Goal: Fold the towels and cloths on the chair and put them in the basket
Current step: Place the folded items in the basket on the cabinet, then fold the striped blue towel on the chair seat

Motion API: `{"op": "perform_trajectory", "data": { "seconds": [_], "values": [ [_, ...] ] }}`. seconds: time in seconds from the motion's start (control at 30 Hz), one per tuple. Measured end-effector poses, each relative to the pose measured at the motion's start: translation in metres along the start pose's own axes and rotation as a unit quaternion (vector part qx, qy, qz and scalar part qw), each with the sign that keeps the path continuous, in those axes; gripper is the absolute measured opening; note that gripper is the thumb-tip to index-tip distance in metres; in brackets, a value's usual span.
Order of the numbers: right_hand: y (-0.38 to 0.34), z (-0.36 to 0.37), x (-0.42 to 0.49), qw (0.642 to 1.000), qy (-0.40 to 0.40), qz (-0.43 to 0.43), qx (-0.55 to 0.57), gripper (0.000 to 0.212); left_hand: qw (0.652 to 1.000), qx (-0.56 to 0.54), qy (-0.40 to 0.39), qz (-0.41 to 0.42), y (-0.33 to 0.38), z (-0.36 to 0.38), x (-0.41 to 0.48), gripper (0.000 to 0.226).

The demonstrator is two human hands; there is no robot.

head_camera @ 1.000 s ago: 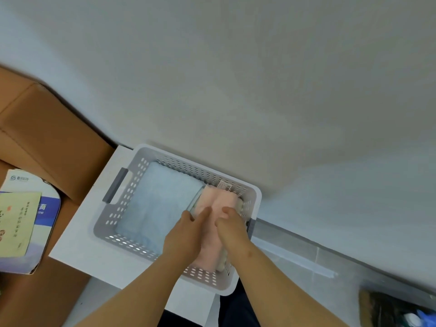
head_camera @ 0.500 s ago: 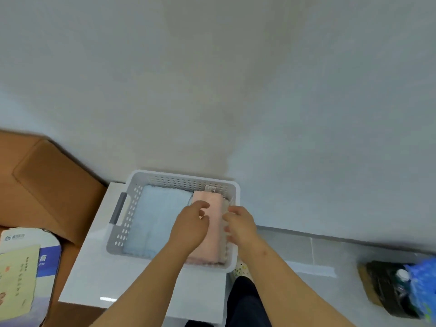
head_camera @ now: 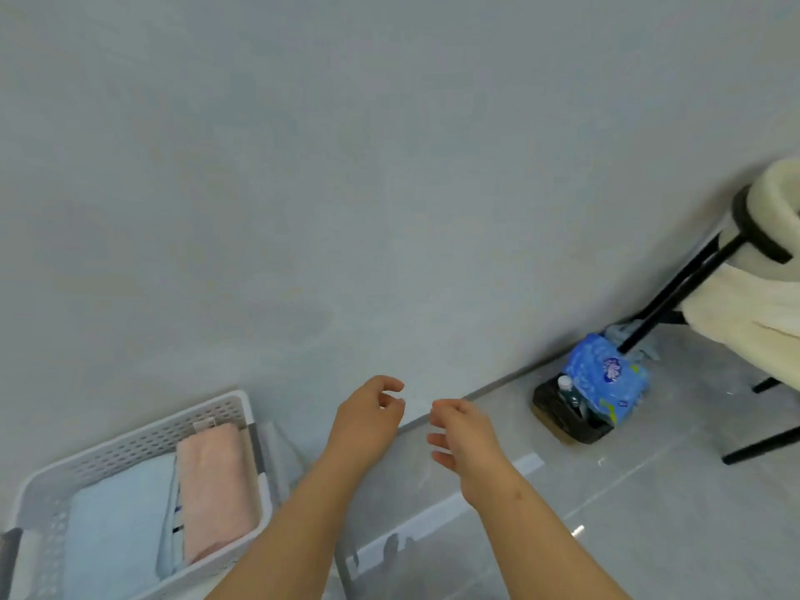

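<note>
- While the left hand (head_camera: 368, 415) and right hand (head_camera: 465, 435) hang empty with fingers loosely curled, the cream towel (head_camera: 744, 322) drapes over the chair (head_camera: 675, 292), well apart from the basket (head_camera: 143, 430).
- Grabbed carelessly, it could trail on the floor (head_camera: 649, 491) or, dropped in loose, rumple the folded pink towel (head_camera: 214, 487).

person seen from beside | left hand (head_camera: 368, 420), lower centre of frame: bare | right hand (head_camera: 465, 439), just right of it: bare | left forearm (head_camera: 298, 526), bottom centre: bare to the frame edge | right forearm (head_camera: 532, 526), bottom, right of centre: bare, one small dark speck near the wrist
</note>
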State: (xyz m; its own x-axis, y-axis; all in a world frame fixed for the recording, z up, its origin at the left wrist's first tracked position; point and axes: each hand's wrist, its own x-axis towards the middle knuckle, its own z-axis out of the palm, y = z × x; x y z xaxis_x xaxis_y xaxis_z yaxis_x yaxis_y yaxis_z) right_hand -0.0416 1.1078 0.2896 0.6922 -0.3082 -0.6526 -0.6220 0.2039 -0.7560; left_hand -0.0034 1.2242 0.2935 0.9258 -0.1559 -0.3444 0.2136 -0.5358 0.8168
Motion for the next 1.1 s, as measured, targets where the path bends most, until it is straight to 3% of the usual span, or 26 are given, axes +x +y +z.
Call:
{"op": "perform_trajectory", "data": {
  "seconds": [0.43,0.9,1.1],
  "values": [
    [-0.008,-0.331,0.033,0.988,0.135,-0.005,0.081,0.016,0.991,-0.015,-0.117,0.056,0.169,0.3,0.003,0.017],
    [-0.061,-0.515,0.155,0.973,0.207,0.04,0.097,0.013,0.977,0.035,-0.199,0.071,0.267,0.489,0.128,0.021],
    [-0.09,-0.573,0.221,0.977,0.193,0.063,0.07,0.013,0.973,0.081,-0.21,0.052,0.301,0.548,0.187,0.02]
  ]
}}
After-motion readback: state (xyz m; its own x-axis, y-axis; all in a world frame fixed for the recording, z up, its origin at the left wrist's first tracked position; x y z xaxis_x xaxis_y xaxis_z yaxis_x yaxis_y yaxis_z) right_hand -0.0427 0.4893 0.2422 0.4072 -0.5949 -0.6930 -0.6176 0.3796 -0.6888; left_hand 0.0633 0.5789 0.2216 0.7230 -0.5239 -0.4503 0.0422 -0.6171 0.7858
